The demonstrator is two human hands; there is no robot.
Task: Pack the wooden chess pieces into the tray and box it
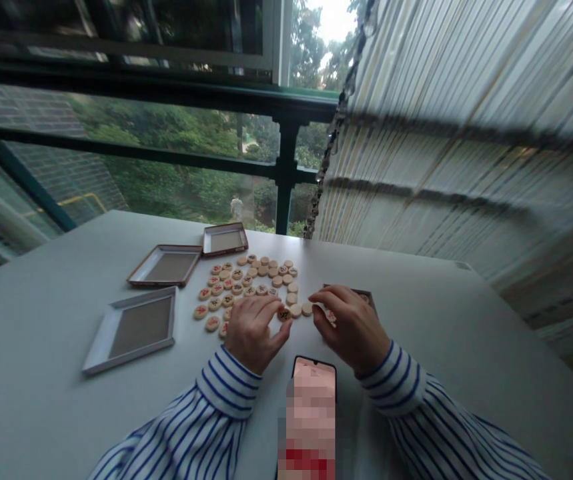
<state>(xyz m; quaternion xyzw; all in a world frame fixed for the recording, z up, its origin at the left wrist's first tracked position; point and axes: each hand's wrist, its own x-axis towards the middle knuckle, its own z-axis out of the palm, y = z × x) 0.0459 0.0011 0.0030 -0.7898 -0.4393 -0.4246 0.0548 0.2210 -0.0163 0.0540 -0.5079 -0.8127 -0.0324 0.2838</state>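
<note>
Several round wooden Chinese chess pieces [292, 289] are spread over the white table, some with red or black characters facing up, others blank side up. My left hand [252, 332] is at the near edge of the group, thumb and index finger closed around one piece with a dark character [284, 313]. To its right, my right hand [351, 328] hovers with curved fingers, thumb and index apart, nothing visible gripped between them. Under and behind that hand lies a dark shallow box [369, 298] with pieces in it, partly hidden. Two blank pieces sit between my hands.
Left of the pieces lie a grey-white tray [175, 320], a brown-edged box part [131, 277] and another shallow box part [226, 252]. A phone [311, 413] with a blurred screen lies in front of me. Beyond the table are a window and a string curtain [441, 153].
</note>
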